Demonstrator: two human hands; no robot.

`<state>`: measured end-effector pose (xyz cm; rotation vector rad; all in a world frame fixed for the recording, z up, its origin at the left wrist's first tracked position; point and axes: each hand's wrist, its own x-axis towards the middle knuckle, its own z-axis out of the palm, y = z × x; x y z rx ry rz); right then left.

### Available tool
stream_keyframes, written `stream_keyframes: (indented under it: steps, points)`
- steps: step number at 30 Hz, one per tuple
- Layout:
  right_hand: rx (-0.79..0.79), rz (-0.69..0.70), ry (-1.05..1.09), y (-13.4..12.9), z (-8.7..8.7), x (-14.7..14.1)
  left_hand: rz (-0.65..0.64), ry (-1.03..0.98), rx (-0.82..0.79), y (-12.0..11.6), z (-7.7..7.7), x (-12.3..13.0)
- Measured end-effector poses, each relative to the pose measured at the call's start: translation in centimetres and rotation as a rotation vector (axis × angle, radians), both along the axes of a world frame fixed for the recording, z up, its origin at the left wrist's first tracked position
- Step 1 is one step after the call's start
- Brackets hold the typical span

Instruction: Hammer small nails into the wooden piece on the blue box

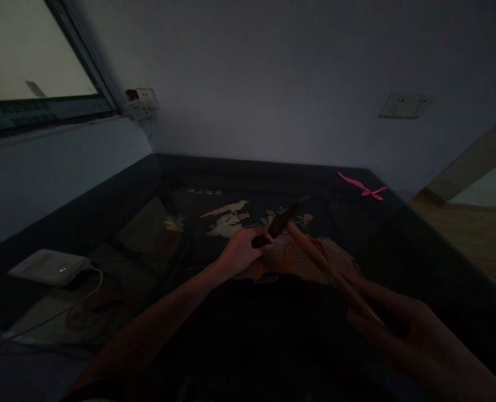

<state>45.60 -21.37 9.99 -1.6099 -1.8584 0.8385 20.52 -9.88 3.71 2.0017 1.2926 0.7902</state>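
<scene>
The right hand grips a hammer by its wooden handle, a sound hold if head-heavy; the left hand pinches a small dark piece (too dim to identify) near the hammer head. Below, a perforated sheet, probably soft and light, lies on the dark table.

Hammer handle — smooth wood
</scene>
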Motion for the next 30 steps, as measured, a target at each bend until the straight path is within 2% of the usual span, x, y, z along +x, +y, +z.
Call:
stream_keyframes:
  steps: [4,8,12,22,30]
  points:
    - [-0.103,0.030,0.001,0.04,-0.38,0.09,0.009,-0.008,0.016,0.18,-0.39,-0.09]
    - [-0.112,-0.004,0.022,-0.19,0.10,0.00,0.000,-0.040,0.007,0.11,-0.24,-0.05]
    - [-0.134,0.034,0.058,-0.10,0.39,-0.36,-0.005,-0.049,0.029,0.00,-0.10,-0.04]
    - [-0.098,0.045,0.036,-0.14,0.55,-0.16,0.000,-0.020,0.014,0.03,0.00,0.05]
    - [-0.108,-0.015,0.039,-0.15,0.17,-0.47,0.019,0.015,0.024,-0.03,-0.03,-0.01]
